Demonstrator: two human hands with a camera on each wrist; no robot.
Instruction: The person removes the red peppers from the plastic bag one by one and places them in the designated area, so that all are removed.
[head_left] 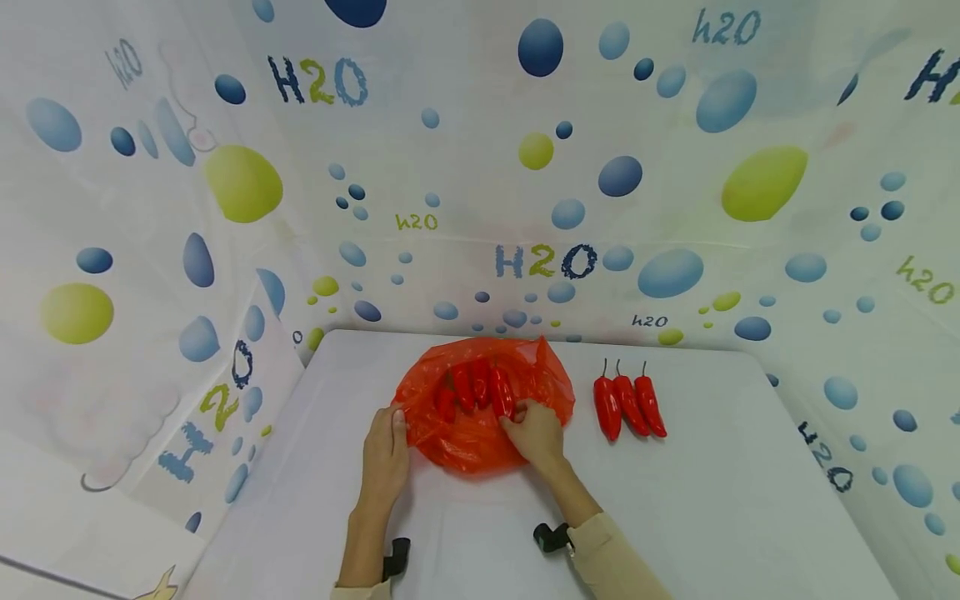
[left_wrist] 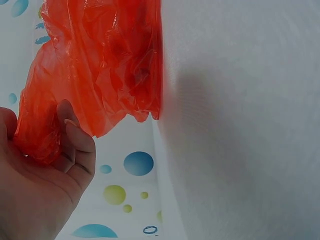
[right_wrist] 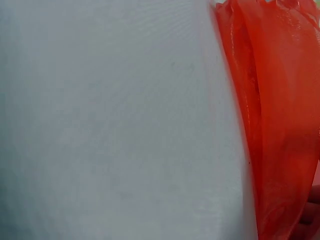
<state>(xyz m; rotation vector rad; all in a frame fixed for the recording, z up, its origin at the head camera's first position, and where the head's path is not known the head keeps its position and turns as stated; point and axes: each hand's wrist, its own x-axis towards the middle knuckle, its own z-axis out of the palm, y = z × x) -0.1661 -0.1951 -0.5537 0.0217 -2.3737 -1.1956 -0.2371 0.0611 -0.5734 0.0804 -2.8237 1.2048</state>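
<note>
An orange-red plastic bag (head_left: 465,454) lies with its mouth spread on the white table. Inside it are several shiny red chili peppers (head_left: 462,387). My left hand (head_left: 386,454) grips the bag's left edge; in the left wrist view, the bunched plastic (left_wrist: 37,132) sits between thumb and curled fingers. My right hand (head_left: 537,433) reaches in over the near right rim and pinches the lower end of the rightmost pepper (head_left: 502,393) in the bag. The right wrist view shows the bag's outer side (right_wrist: 285,100), with only a bit of the fingers (right_wrist: 311,215) at the edge.
Three more red chili peppers (head_left: 628,404) lie side by side right of the bag, stems pointing away. The white table (head_left: 720,483) ends at a back edge against a patterned curtain (head_left: 480,167), which also hangs at both sides.
</note>
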